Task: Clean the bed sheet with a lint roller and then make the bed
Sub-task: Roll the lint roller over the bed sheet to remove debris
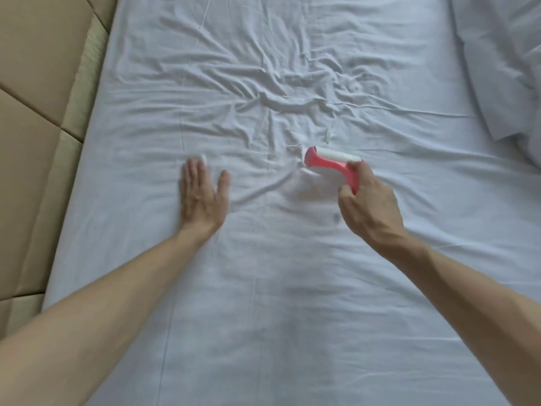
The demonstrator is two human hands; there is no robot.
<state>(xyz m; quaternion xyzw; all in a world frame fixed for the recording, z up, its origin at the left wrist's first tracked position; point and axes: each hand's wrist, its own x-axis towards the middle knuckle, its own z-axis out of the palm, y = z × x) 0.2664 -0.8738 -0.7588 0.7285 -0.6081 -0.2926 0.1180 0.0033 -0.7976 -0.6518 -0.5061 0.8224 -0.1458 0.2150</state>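
Observation:
A wrinkled white bed sheet [263,273] covers the mattress and fills most of the head view. My right hand [369,203] grips the pink handle of a lint roller [330,159], whose white sticky roll lies against the sheet right of centre. My left hand [202,194] presses flat on the sheet with straight fingers, to the left of the roller. Small white scraps of lint [328,134] lie on the creased area just beyond the roller.
A beige padded headboard or wall panel [32,112] runs along the left side of the bed. A bunched white duvet or pillow [503,68] sits at the upper right corner. The sheet is most creased around the middle [292,83].

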